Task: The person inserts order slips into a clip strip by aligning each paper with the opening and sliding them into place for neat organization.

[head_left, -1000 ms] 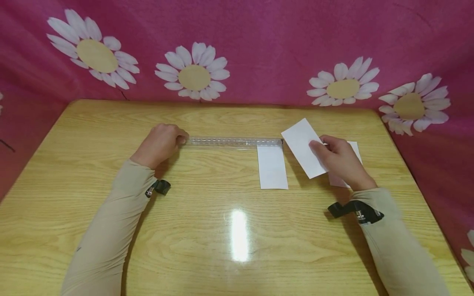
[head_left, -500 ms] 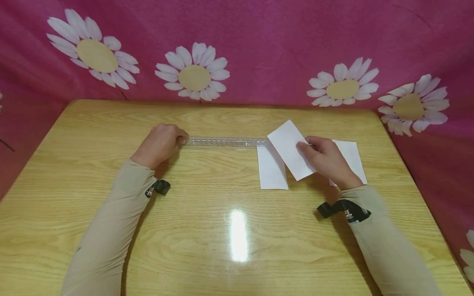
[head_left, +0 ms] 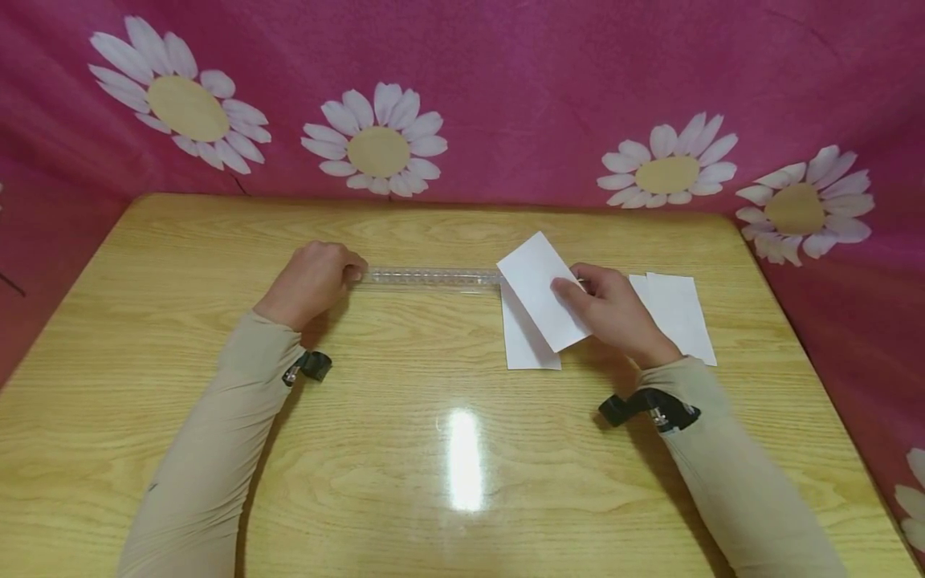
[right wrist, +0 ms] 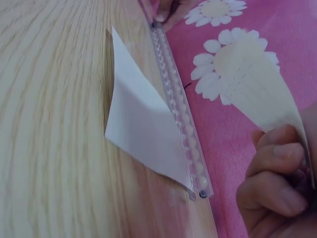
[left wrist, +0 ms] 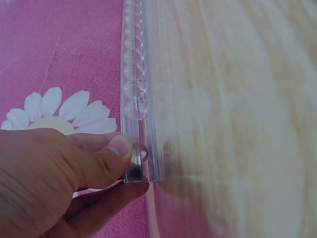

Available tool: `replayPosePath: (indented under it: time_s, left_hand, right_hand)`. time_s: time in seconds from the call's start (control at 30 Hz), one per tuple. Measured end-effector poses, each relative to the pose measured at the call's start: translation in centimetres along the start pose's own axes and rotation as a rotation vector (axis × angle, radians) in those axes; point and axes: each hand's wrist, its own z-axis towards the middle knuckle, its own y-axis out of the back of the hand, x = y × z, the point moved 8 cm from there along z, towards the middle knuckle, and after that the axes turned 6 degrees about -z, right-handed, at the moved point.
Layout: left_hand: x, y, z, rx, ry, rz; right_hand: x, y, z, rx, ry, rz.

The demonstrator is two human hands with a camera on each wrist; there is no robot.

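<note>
My left hand (head_left: 311, 281) pinches the left end of a long clear plastic tube (head_left: 426, 278) between thumb and fingers. A row of clear round balls shows inside the tube (left wrist: 132, 74). One white paper slip (head_left: 527, 349) lies by the tube's right end, its far edge meeting it. Above that slip, my right hand (head_left: 614, 309) holds a second white slip (head_left: 542, 289) at a slant, thumb on top. In the head view this raised slip hides the tube's right end. The right wrist view shows that end (right wrist: 200, 186) beside the lying slip.
Several more white slips (head_left: 672, 313) lie overlapping to the right of my right hand. The wooden table (head_left: 405, 449) runs back to a pink cloth (head_left: 520, 96) printed with white flowers. Light glares on the table's near middle.
My right hand has moved left with its slip, from beside the lying slip to over it. More of the slips on the right now shows. My left hand and the tube have stayed put.
</note>
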Motion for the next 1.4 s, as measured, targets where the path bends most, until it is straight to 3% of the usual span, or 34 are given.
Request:
replayPosePath:
  time_s: [0.6, 1.0, 1.4]
  left_hand:
    - [0.0, 0.0, 0.0, 0.007, 0.004, 0.000]
    - [0.1, 0.0, 0.0, 0.011, 0.011, -0.010]
    - [0.0, 0.1, 0.0, 0.000, 0.004, -0.017]
  right_hand:
    - [2.3, -3.0, 0.7, 0.073, 0.022, 0.108]
    - [3.9, -5.8, 1.1, 0.145, 0.014, 0.319]
    - [5.6, -7.1, 1.5, 0.135, 0.071, 0.295]
